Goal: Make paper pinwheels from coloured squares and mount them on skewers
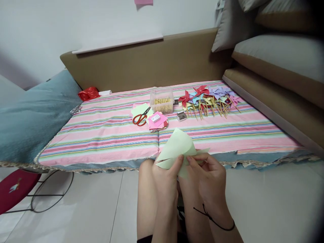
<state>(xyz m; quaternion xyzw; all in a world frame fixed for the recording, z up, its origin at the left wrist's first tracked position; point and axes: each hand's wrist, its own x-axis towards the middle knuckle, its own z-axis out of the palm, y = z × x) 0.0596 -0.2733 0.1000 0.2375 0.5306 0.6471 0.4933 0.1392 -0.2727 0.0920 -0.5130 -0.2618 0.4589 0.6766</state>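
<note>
left hand (164, 177): is grasping one pale green paper (177, 143), thumb pressing on its face. right hand (211, 173): is pinching the same sheet between thumb and fingers, a black cord bracelet (221, 226) circling its wrist. the sheet: is showing slits and a curling corner, being held above the knees (146, 189), on the sitter's side of the clear box (155, 98) and well apart from it. clear box, my landmark: is holding thin wooden sticks (162, 101). just before it: a stack of coloured papers (163, 120) is bearing a small white box (155, 118). left of it: red-handled scissors (140, 118) are resting partly on pale sheets (136, 110). near its right front: a small open box (181, 116) is containing tiny dark pieces. right of it: many pinwheels (201, 90) on sticks are lying bunched. far left of it: a red bag (88, 93) is sitting. beneath it: a striped cloth (101, 135) is spreading.
</note>
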